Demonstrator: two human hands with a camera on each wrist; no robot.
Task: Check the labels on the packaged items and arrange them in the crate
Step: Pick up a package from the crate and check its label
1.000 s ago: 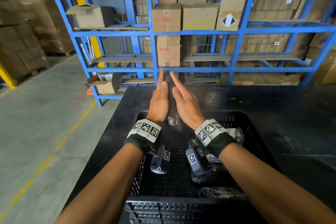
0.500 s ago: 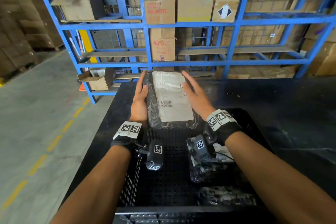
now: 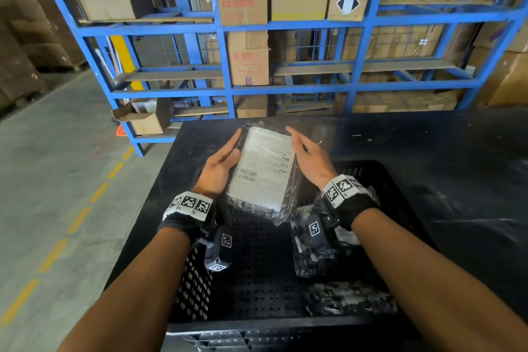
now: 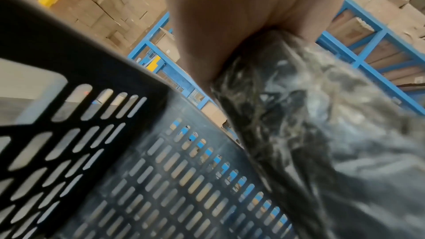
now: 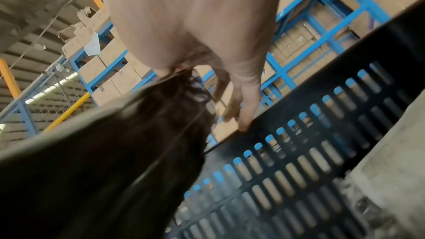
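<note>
Package (image 3: 263, 171), label up, held between flat left hand (image 3: 218, 164) and right hand (image 3: 310, 158), grip apart.

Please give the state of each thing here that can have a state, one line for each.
Labelled package: held above the crate, label up.
Left hand: fingers straight, supporting the package's left edge.
Right hand: fingers straight, at its right edge.
Crate: partly filled.
Wrapped packages: lying in the crate's right side.

A black table (image 3: 428, 146) carries a black slotted crate (image 3: 400, 180), which sits directly on it, straight below the package gripped between both hands. The dark tabletop extends beyond the grip, out to its right and a little to its left. The table itself stands on a grey concrete floor (image 3: 57, 180).
</note>
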